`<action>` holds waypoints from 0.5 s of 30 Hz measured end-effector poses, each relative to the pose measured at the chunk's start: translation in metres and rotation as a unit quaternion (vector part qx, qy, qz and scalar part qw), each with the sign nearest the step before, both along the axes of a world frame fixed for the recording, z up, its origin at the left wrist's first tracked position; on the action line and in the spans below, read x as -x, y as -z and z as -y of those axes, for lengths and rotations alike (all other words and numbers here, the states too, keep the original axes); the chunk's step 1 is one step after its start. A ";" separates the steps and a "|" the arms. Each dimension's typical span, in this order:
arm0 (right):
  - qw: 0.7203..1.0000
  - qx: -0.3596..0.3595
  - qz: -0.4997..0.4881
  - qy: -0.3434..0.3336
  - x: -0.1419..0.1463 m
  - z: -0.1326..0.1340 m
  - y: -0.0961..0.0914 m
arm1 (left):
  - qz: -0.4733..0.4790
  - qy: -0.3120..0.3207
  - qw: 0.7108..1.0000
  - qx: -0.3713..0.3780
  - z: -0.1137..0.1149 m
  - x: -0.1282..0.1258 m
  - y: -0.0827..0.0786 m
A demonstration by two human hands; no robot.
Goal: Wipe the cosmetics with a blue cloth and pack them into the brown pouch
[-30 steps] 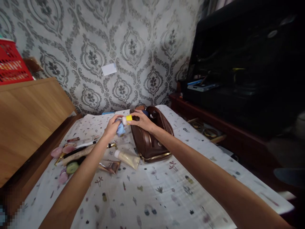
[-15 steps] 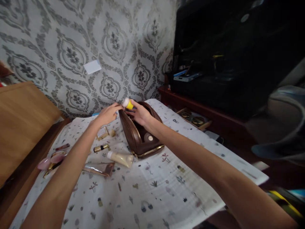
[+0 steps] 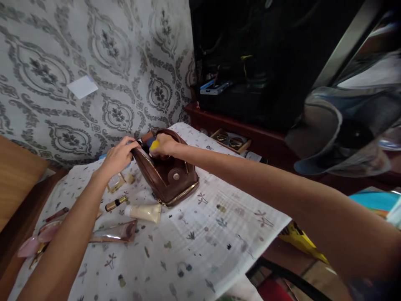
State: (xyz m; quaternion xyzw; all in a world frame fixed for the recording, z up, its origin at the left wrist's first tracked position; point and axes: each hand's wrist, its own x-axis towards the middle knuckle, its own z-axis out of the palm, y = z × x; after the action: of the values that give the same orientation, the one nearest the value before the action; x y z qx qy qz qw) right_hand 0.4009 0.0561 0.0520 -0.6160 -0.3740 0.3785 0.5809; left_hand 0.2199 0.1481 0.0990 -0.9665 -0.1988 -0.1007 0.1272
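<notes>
Both hands are at the bag (image 3: 163, 188), which sits open on the cloth (image 3: 194, 255). The right hand (image 3: 165, 145) grips a yellow container (image 3: 154, 145) at the bag's mouth, its fingers partly hidden. The left hand (image 3: 117, 155) has its fingertips at the rim; whether they pinch it, I cannot tell. A cream tube (image 3: 145, 212) lies just beside the bag's near corner, with a gold-and-black stick (image 3: 115, 203) near the tube's white cap.
</notes>
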 end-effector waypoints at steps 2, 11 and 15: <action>0.995 0.035 0.098 -0.004 0.005 -0.002 0.006 | 0.007 0.000 1.000 0.006 0.000 0.000 0.001; 0.967 0.102 0.232 -0.027 0.028 -0.014 0.020 | 0.008 0.000 1.000 0.017 0.002 -0.002 -0.001; 0.968 0.111 0.225 -0.013 0.032 -0.013 0.027 | 0.015 -0.002 1.000 0.016 0.002 -0.003 0.001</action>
State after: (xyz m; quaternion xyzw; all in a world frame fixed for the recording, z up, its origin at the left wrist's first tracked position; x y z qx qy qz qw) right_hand 0.3692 0.0690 0.0252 -0.7410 -0.4586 0.2765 0.4052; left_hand 0.2228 0.1458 0.0983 -0.9664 -0.2046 -0.1113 0.1087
